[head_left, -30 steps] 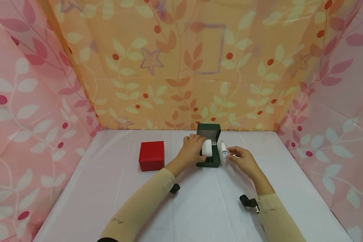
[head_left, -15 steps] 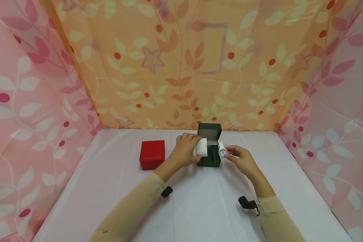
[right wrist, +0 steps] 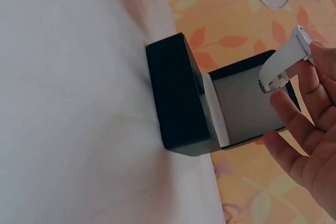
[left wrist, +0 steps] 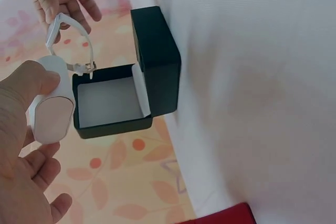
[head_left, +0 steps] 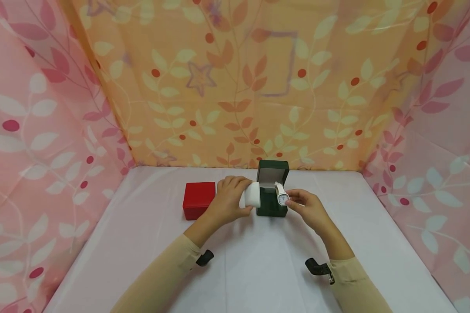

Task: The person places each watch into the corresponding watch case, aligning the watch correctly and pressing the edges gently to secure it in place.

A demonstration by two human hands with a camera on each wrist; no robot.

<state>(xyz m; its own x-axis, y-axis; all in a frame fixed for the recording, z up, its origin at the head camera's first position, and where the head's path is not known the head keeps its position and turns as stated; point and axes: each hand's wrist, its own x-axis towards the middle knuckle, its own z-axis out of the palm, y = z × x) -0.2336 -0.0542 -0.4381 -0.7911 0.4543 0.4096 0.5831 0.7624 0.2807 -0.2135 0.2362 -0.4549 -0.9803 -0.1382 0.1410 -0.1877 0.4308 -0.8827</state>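
The cushion (head_left: 253, 194) has moved left since a second ago, from over the green box (head_left: 272, 212) to its left edge, while the watch (head_left: 282, 198) has come from beside the box to above its right part. The person's left hand (head_left: 228, 201) grips the cushion, thumb on one side and fingers on the other. The right hand (head_left: 308, 210) pinches the watch at its case, the white strap curving away in a loop; the right wrist view shows its other fingers loosely spread. The green box stands open on the white table (head_left: 266, 278), its lid (head_left: 273, 164) raised at the back and lined in pale grey, its base dark inside. The red box (head_left: 197, 195) sits closed, partly behind the left hand, its contents hidden.
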